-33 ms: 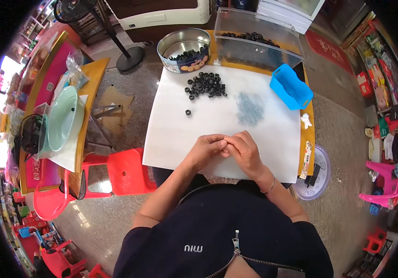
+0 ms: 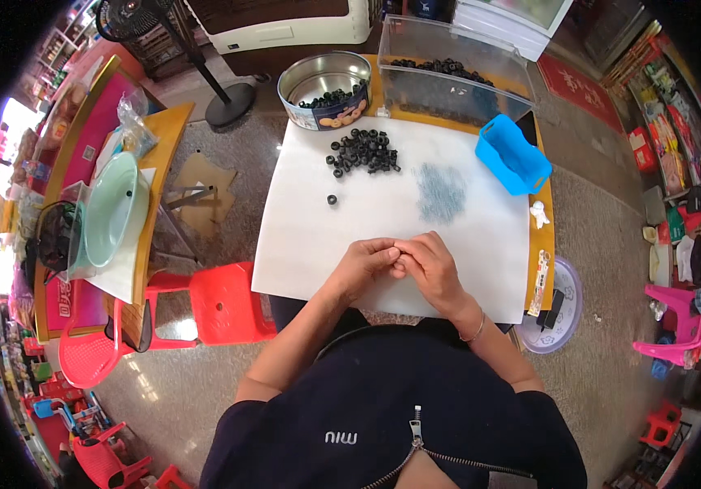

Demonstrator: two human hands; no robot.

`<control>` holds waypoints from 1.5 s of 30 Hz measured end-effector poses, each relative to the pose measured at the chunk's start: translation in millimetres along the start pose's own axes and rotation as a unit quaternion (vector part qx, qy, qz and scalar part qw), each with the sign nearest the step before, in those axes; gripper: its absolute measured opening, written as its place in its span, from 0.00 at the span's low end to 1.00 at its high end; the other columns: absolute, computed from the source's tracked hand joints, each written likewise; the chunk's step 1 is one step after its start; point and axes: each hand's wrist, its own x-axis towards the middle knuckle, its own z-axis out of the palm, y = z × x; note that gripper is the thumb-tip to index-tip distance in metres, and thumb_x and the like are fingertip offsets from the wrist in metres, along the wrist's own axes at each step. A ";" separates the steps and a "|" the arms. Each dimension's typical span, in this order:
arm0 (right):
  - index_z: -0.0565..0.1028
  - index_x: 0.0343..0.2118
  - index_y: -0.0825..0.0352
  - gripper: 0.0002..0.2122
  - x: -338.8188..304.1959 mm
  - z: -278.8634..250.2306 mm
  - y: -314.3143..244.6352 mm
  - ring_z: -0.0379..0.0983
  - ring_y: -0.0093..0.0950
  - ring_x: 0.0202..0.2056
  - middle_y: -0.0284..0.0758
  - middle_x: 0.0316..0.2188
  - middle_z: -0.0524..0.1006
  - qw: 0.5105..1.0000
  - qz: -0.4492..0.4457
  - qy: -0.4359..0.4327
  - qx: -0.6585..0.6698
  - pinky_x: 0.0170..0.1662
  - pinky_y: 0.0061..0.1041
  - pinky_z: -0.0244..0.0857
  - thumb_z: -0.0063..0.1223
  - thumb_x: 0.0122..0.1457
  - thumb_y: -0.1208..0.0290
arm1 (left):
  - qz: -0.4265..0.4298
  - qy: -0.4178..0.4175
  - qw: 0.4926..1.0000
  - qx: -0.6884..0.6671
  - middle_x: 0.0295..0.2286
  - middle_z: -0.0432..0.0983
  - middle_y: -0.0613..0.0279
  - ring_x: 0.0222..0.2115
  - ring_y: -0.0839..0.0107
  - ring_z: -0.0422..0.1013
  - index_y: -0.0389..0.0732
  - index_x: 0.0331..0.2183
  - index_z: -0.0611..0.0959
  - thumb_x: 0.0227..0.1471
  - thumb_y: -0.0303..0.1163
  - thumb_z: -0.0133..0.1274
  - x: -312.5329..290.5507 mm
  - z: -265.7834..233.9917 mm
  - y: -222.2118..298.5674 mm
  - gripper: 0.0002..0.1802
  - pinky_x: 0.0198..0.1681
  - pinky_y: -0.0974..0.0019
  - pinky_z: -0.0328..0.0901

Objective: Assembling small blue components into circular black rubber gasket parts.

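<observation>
My left hand (image 2: 368,265) and my right hand (image 2: 430,271) meet over the near part of the white board (image 2: 302,244). Fingers and thumbs of both are pinched together, fingertips touching. Whatever lies between them is hidden or too small to name. Beyond them, towards the left, is a pile of small black ring-shaped parts (image 2: 364,152). A single black ring (image 2: 332,200) lies apart, nearer to my left hand. To the right of that pile, a patch of fine bluish-grey pieces (image 2: 442,193) is spread on the board.
A round metal tin (image 2: 291,112) and a clear plastic box (image 2: 456,92), both holding black parts, stand at the far edge. At the far right sits a blue plastic basket (image 2: 499,159). A red stool (image 2: 220,306) is left of the table; a pale green basin (image 2: 112,216) rests on the side table.
</observation>
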 end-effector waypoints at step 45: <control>0.77 0.37 0.66 0.11 25.9 -11.4 -27.0 0.65 0.33 0.40 0.36 0.38 0.70 0.996 0.041 0.074 0.034 0.43 0.28 0.63 0.50 0.49 0.82 | 0.069 -0.042 0.981 -0.177 0.38 0.73 0.59 0.38 0.73 0.70 0.32 0.47 0.72 0.57 0.33 0.47 -11.5 30.9 24.8 0.19 0.45 0.66 0.65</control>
